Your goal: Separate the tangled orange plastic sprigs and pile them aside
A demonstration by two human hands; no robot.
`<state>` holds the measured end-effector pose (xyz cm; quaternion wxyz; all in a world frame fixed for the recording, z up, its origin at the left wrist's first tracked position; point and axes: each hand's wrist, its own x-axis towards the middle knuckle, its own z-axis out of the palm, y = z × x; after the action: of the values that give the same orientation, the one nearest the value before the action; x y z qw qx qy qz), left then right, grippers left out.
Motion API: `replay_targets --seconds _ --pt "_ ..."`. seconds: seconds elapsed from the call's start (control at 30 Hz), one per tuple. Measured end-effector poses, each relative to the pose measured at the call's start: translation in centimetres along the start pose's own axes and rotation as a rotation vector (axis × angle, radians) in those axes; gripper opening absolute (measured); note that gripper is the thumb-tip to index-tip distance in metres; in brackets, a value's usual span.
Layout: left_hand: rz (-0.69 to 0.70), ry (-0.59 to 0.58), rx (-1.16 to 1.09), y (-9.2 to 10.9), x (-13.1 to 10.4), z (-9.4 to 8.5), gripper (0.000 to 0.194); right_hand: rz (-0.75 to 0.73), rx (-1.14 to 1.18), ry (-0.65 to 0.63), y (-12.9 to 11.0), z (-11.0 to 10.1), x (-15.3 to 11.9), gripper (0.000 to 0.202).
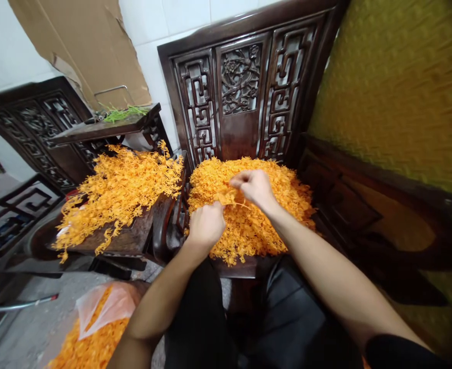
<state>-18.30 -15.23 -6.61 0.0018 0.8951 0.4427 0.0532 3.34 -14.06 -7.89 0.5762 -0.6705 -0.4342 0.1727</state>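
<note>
Bare forearms, a black short sleeve (395, 353) at the right arm, black trousers (264, 323).

Left hand (206, 224) and right hand (254, 187) pinching an orange sprig (228, 197), orange pile (249, 225) on carved chair (244, 87)

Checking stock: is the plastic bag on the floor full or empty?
Partly full: the plastic bag shows orange sprigs heaped at its open mouth; its bottom is out of frame.

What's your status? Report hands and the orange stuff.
Left hand and right hand both pinching one orange sprig. Over the orange pile on the chair. Nothing in the way.
</note>
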Motion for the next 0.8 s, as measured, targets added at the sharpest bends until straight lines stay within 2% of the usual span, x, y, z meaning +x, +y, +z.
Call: replay_targets --seconds 0.07,0.1,0.13,0.2,0.23,0.3,0.4,0.5,0.6,0.7,0.73,0.8 --pt "-0.044 -0.032 -0.035 -0.3 -0.4 0.3 0.042 0.056 0.086 0.251 1.6 -1.4 1.2 0.001" --pt "-0.062 -0.031 -0.055 -0.4 -0.4 0.4 0.042 0.121 0.155 0.305 2.4 -2.0 1.7 0.003" --pt "-0.072 -0.013 -0.077 -0.6 -0.3 0.6 0.042 0.141 0.185 0.266 3.2 -2.4 1.9 0.003" --pt "-0.054 0.063 -0.158 -0.9 0.4 0.8 0.042 0.139 0.143 0.109 4.3 -2.3 1.8 0.005" --pt "-0.028 0.106 -0.237 -1.0 0.8 0.9 0.042 0.127 0.112 0.045 4.6 -1.9 1.6 0.008" --pt "0.025 0.148 -0.483 -1.4 1.5 1.3 0.043 0.058 0.020 0.000 4.9 -0.7 1.3 0.012" --pt "0.005 0.107 -0.903 -1.9 2.1 2.0 0.049 -0.159 -0.217 -0.012 5.1 0.9 1.6 0.018" --pt "-0.069 -0.004 -1.239 -2.2 2.2 2.4 0.054 -0.361 -0.430 -0.076 5.3 1.5 2.2 0.019" --pt "-0.096 -0.102 -1.457 -2.1 2.4 2.4 0.053 -0.459 -0.475 -0.048 4.2 0.9 1.7 0.020" --pt "-0.087 -0.099 -1.425 -1.9 2.6 2.5 0.052 -0.553 -0.339 0.104 0.8 -0.3 -0.3 0.028" --pt "-0.069 -0.077 -1.376 -1.9 2.6 2.5 0.053 -0.604 -0.286 0.110 -0.6 -0.7 -1.1 0.030" --pt "-0.021 -0.020 -1.249 -2.0 2.6 2.6 0.052 -0.709 -0.248 -0.015 -2.8 -1.0 -2.6 0.031"
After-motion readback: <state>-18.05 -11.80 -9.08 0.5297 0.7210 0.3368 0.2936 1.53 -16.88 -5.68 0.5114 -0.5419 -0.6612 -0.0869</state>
